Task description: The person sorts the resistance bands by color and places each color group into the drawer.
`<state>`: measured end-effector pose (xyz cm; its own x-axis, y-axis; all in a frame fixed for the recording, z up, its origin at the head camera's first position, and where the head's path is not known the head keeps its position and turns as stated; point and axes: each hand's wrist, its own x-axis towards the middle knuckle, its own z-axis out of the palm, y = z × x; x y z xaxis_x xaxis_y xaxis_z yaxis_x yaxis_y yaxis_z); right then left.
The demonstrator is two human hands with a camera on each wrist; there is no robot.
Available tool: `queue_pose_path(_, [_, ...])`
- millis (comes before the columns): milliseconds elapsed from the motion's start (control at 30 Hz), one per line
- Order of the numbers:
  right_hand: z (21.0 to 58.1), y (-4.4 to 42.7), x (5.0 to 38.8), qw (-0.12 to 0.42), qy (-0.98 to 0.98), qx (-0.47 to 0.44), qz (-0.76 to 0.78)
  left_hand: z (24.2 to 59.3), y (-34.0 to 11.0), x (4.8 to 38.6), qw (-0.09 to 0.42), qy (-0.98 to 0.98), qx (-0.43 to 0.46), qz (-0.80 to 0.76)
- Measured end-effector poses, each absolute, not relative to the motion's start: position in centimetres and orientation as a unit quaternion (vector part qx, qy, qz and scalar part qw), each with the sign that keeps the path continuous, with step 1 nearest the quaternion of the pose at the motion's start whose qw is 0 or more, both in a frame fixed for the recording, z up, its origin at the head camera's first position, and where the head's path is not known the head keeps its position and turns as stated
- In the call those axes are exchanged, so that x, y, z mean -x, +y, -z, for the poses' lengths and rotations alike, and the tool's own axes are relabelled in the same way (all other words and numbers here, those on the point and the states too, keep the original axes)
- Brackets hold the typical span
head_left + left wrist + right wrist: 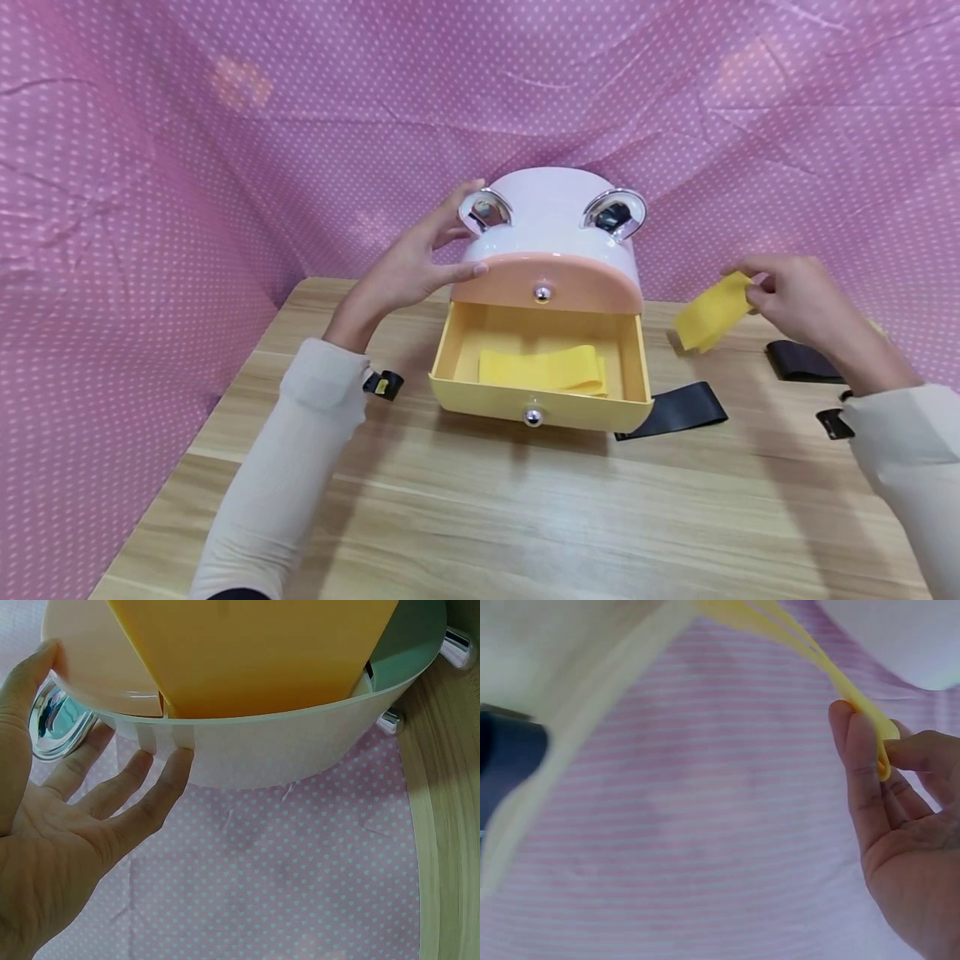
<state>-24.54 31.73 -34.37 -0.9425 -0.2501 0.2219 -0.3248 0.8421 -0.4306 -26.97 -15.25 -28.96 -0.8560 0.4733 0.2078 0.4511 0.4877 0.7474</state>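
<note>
A white drawer box (555, 217) with shiny ear-shaped handles stands at the back of the table. Its yellow lower drawer (480, 402) is pulled out, and a folded yellow ribbon (525, 371) lies inside. My left hand (405, 262) holds the box's left side; in the left wrist view the thumb touches the peach upper drawer front (97, 664) and the fingertips rest against the white wall (255, 754). Right of the box, my right hand (802, 296) pinches another folded yellow ribbon (708, 317) by one end between thumb and fingers, with its other end hanging low near the tabletop.
One black ribbon (682, 410) lies beside the drawer's front right corner. A second black strip (798, 362) is partly behind my right forearm. Pink dotted cloth (375, 108) hangs behind and to the left of the wooden table (480, 517).
</note>
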Motion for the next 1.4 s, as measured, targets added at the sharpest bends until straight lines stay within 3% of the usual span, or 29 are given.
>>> queue_pose_path(600, [25.0,26.6,17.5,0.223,-0.923,-0.195,-0.246,29.0,-15.2,26.9,0.009,0.865,-0.27,-0.422])
queue_pose_path(767, [24.6,27.0,17.0,0.246,-0.911,-0.194,-0.268,29.0,-15.2,26.9,0.009,0.862,-0.275,-0.425])
queue_pose_path(967, [25.8,27.4,17.8,0.238,-0.889,-0.257,-0.294,29.0,-15.2,26.9,0.006,0.869,-0.265,-0.418])
queue_pose_path(1133, [24.5,22.0,15.3,0.224,-0.888,-0.253,-0.311,28.9,-15.2,26.9,0.006,0.87,-0.261,-0.417])
queue_pose_path(1400, [24.6,15.4,13.6,0.128,-0.876,-0.262,-0.384,28.9,-15.2,26.9,0.004,0.871,-0.26,-0.416])
